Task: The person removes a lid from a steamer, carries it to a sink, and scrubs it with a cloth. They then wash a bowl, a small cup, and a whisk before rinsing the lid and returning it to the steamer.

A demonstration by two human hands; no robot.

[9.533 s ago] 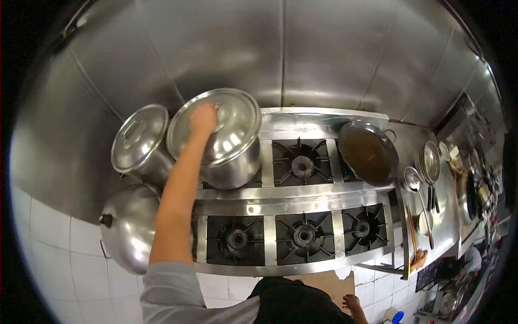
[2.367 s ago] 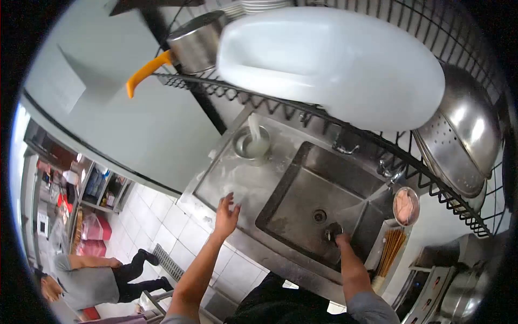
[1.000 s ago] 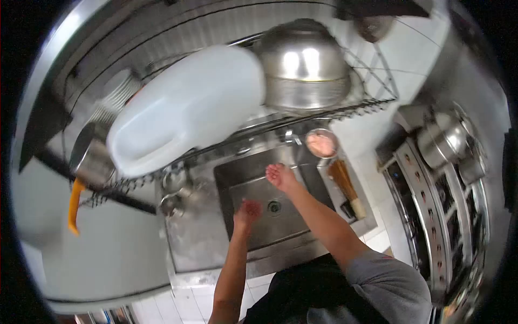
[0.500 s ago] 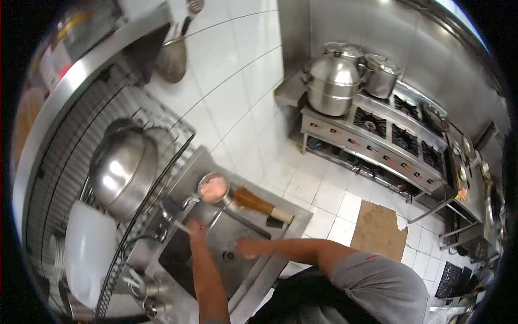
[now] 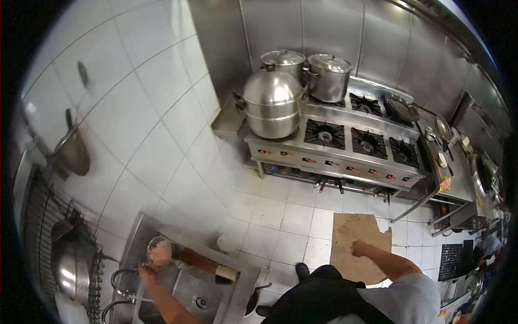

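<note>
A round metal container [image 5: 151,244] filled with pink, meat-like food [image 5: 161,254] sits on the back ledge of the steel sink [image 5: 186,289]. Right at its near rim is my left hand [image 5: 147,272]; its fingers are small and blurred, and I cannot tell whether they grip the container. Beside the container lies a brown bristle brush [image 5: 202,261] with a pale bound end. My right hand [image 5: 361,248] is away from the sink, in the air over a piece of cardboard [image 5: 345,229] on the floor, its fingers curled in with nothing visible in them.
Two curved faucets [image 5: 120,276] rise along the sink's left side. A wire rack [image 5: 51,208] holds a metal bowl [image 5: 73,275]. Across the tiled floor stands a gas stove [image 5: 324,162] with a steamer pot [image 5: 272,105] and lidded pots [image 5: 329,78]. A steel side table [image 5: 453,186] is at right.
The view has swung right toward the stove. My left hand has gone from beside the faucet to the metal container's rim. My right hand has left the sink and moved right.
</note>
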